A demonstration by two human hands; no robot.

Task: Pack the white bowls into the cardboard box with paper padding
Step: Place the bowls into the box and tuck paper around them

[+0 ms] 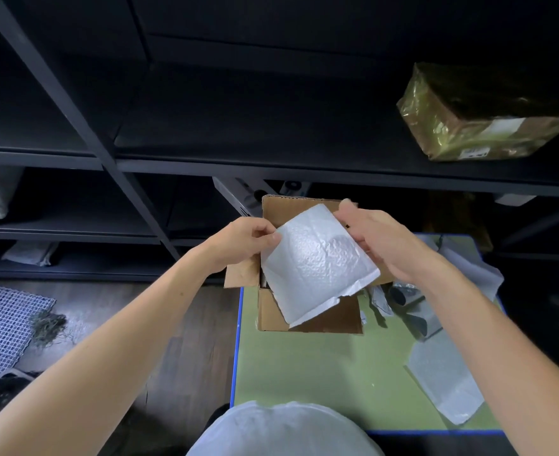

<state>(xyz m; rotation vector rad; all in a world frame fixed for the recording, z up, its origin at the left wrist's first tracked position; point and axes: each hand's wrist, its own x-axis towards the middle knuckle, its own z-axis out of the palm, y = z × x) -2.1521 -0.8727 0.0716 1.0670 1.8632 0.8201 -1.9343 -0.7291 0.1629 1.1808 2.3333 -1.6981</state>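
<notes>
While the white crinkled paper sheet (317, 258) is pinched at opposite edges by left hand (245, 241) and right hand (380, 238) above the open brown cardboard box (273, 311), it is best lowered taut and level.

Green blue-edged table (321, 366) under open cardboard box (324, 319), loose white padding sheets (446, 380).

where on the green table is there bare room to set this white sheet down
The widest bare patch of the table lies between the box and the near edge, bordered by the blue left edge and the flat white pouch at right. Right of the box is crowded with wrapping scraps and paper.
</notes>
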